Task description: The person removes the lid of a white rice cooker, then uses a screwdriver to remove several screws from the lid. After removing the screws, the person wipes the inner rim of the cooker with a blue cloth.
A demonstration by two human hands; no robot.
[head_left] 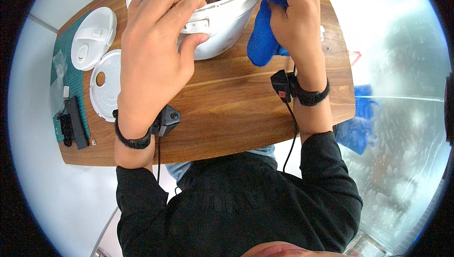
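A white round cooker pot [222, 32] stands at the far edge of a wooden table [227, 115]. My left hand [156, 53] grips its near rim and side, thumb under a small handle tab. My right hand [293, 15] holds a blue cloth [262, 39] bunched against the pot's right rim, and the cloth hangs down the outside wall. The pot's inside looks dark. Each wrist wears a black band with a small black device and a cable.
Left of the pot lie a white lid [93, 39] and a flat white disc with a hole [106, 86]. A green cutting mat [71, 79] carries a black bar-shaped object [75, 122] and clear plastic. Blue fabric [357, 129] lies beyond the table's right edge.
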